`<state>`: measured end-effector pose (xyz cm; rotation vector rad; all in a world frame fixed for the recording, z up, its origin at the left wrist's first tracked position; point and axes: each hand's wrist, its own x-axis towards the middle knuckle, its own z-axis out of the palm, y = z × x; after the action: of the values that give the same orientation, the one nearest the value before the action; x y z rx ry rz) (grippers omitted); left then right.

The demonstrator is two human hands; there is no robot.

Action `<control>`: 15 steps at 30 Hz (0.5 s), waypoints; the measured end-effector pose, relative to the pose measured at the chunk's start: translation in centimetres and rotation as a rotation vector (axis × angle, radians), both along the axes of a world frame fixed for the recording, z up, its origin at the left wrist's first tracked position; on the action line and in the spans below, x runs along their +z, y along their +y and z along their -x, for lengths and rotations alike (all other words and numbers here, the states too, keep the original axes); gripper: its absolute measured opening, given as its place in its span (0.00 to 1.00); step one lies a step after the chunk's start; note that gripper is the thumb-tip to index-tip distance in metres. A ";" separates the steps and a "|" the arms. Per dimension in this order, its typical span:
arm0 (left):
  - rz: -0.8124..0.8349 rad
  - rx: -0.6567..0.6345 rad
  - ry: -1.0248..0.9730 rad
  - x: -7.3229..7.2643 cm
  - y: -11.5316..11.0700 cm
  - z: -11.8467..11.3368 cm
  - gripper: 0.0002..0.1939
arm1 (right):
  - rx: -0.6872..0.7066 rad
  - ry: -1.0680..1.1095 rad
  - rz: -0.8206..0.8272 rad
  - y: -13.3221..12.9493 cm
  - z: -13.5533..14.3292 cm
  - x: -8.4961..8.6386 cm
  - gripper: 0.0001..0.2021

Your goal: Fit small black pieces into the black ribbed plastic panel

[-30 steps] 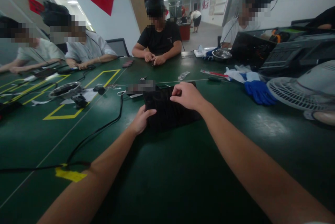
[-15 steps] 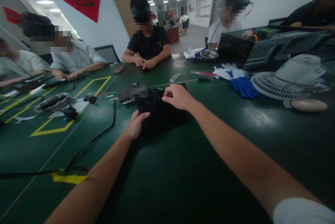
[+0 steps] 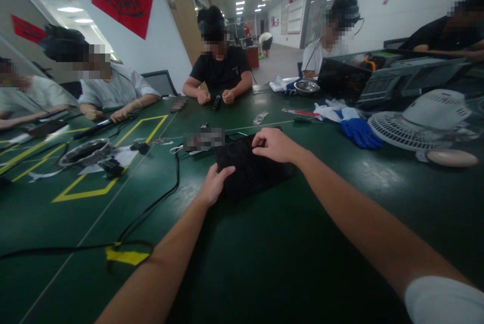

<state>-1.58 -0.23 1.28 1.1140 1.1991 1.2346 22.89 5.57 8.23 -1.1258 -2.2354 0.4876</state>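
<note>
A black, flat item that looks like a fabric pouch [image 3: 242, 177] lies on the green table in front of me. My left hand [image 3: 215, 185] grips its left edge, thumb on top and the other fingers hidden underneath. Over its upper middle, my right hand [image 3: 276, 145] is bent at the wrist, with thumb and fingertips drawn together at the dark surface. Whether a flap or fold lies between those fingertips is too dark to make out. Just beyond the pouch's left corner sits a blurred-out object [image 3: 204, 140] with a white loop.
A black cable [image 3: 151, 205] runs along the left, held by yellow tape [image 3: 126, 255]. To the right lie blue-and-white gloves [image 3: 359, 129] and a white fan [image 3: 416, 117]. A metal bowl [image 3: 307, 86] stands farther back. Several people sit around the table [image 3: 302, 263].
My view has shifted, so the scene sits farther right and lower. Both hands stay at the pouch; my right fingers look slightly less curled. The person opposite has moved their hands apart.
</note>
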 end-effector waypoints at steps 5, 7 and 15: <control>-0.001 -0.056 0.091 -0.1 -0.1 0.0 0.25 | -0.011 0.002 -0.013 -0.3 0.2 -0.2 0.03; -0.007 -0.061 0.107 -0.1 -0.2 -0.1 0.24 | -0.023 0.004 -0.023 -0.4 0.3 -0.4 0.03; -0.027 -0.077 0.143 0.1 -0.3 -0.1 0.23 | -0.034 -0.027 -0.054 -0.6 0.3 -0.8 0.01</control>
<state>-1.48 -0.49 1.35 1.2741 1.2370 1.1306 22.59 4.95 7.48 -1.1464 -2.2351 0.3986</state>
